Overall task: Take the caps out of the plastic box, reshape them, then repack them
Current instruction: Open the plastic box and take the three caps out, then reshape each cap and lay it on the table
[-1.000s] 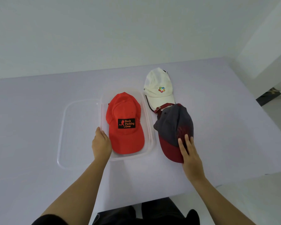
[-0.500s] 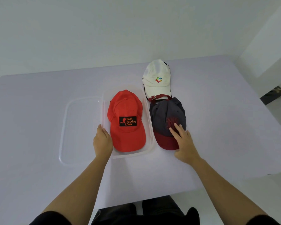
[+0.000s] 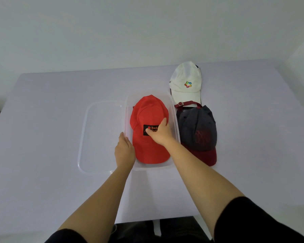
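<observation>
A clear plastic box stands mid-table with a red cap lying in it, brim toward me. My right hand is down on the red cap's crown, over its black patch, thumb and fingers curled round the front of the crown. My left hand holds the box's left rim. Right of the box, a grey cap with a dark red brim lies on the table. Beyond it lies a white cap with a coloured logo.
The box's clear lid lies flat on the table, touching the box's left side. The pale table ends just in front of my body, and its right edge runs close past the caps. A white wall stands behind.
My right hand let go of the grey and red cap, which now rests beside the box, and moved left onto the red cap. My left hand stayed on the box rim.
</observation>
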A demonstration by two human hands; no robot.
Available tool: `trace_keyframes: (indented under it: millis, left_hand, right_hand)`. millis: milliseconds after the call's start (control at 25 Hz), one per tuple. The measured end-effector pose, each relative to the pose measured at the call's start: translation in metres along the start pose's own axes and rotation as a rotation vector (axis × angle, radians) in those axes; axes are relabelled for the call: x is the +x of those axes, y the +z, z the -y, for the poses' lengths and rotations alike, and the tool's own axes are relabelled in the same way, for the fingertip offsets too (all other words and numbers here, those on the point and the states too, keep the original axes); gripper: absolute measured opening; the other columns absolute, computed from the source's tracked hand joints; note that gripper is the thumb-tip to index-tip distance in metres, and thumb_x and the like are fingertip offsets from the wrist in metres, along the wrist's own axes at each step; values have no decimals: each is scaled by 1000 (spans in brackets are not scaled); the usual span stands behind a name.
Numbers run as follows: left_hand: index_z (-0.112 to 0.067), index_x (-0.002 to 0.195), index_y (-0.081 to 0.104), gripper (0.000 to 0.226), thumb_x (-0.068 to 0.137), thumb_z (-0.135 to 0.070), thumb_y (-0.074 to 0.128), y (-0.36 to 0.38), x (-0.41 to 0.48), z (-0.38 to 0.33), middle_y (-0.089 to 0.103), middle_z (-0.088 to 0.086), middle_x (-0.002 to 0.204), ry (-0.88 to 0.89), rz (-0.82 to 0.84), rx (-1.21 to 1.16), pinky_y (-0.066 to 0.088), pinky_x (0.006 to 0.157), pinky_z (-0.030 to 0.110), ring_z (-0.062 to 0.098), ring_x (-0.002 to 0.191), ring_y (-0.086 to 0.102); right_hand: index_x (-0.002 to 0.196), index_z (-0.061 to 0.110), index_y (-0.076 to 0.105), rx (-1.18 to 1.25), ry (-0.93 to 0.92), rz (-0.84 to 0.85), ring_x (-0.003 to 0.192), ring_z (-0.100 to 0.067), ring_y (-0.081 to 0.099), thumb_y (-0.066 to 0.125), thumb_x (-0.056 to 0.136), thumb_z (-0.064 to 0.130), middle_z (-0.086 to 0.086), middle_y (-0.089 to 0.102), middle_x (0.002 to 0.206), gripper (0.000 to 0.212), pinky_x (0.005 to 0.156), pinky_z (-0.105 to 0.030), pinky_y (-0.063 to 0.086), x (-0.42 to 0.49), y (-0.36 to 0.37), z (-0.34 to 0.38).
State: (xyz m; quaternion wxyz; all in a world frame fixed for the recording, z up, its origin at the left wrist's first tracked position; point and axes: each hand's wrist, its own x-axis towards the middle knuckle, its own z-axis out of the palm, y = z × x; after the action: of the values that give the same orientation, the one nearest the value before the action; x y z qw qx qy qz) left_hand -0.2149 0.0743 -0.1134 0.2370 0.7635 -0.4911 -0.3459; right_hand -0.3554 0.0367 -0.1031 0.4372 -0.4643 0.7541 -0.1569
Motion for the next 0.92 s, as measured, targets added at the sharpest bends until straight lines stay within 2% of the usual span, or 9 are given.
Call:
trace_keyframes:
  millis: [80,120,240,360,440,560,640,760,920]
  left_hand:
    - [-9,138,38,42,101,-23,24,0,3,2,61,20,121,4,12,2,45,94,50,40,108,57]
    - [-10,138,37,42,101,-23,24,-1,5,3,61,19,121,2,27,-11,45,94,50,39,108,57]
    - [-8,141,34,45,100,-25,25,-3,7,2,55,17,131,-6,89,-80,41,101,47,37,121,50]
    - [-5,142,31,47,99,-24,33,-13,4,-8,35,15,147,112,-62,-125,30,112,42,28,137,32]
    - [-9,143,31,46,100,-25,34,-24,4,-29,32,9,149,231,-99,-232,29,111,33,20,137,33]
    - [-14,144,32,46,101,-31,30,-32,6,-75,37,2,149,271,26,-414,26,110,24,14,136,35]
    - [-13,140,39,45,100,-32,30,-30,5,-105,43,4,144,371,7,-437,29,111,26,13,132,38]
    - [-10,138,40,41,102,-26,30,-13,-5,-146,41,6,141,495,-43,-461,27,103,10,6,126,37]
    - [-6,138,40,44,100,-26,30,41,-30,-199,39,12,142,587,-26,-487,29,113,36,19,133,36]
  right_hand:
    - [130,2,35,3,-2,-13,119,-34,49,66,81,39,-18,47,132,69,97,-45,45,8,0,-2]
    - [122,3,40,-8,-52,-49,113,-33,51,67,80,38,-15,51,123,60,93,-45,46,8,2,-2]
    - [113,7,41,-34,-192,-86,115,-28,43,64,82,38,-11,48,118,50,95,-47,42,-1,4,-1]
    - [104,11,41,141,-256,-69,111,-25,43,60,85,32,-5,45,109,34,95,-47,42,-17,-4,6]
    - [99,13,41,246,-336,-132,104,-25,46,59,87,28,-6,45,104,26,94,-47,43,-30,-15,11]
    - [102,6,43,263,-507,-373,99,-26,45,60,82,30,-5,43,99,35,90,-43,42,-47,-36,24]
    - [103,10,43,258,-616,-573,96,-27,46,61,79,35,-1,43,98,39,86,-39,42,-57,-52,33]
    - [109,4,45,243,-650,-795,95,-23,45,54,82,37,0,41,101,44,85,-33,39,-61,-81,32]
    - [111,0,46,249,-585,-928,97,-14,37,44,87,37,-1,42,104,44,87,-24,33,-53,-140,-4]
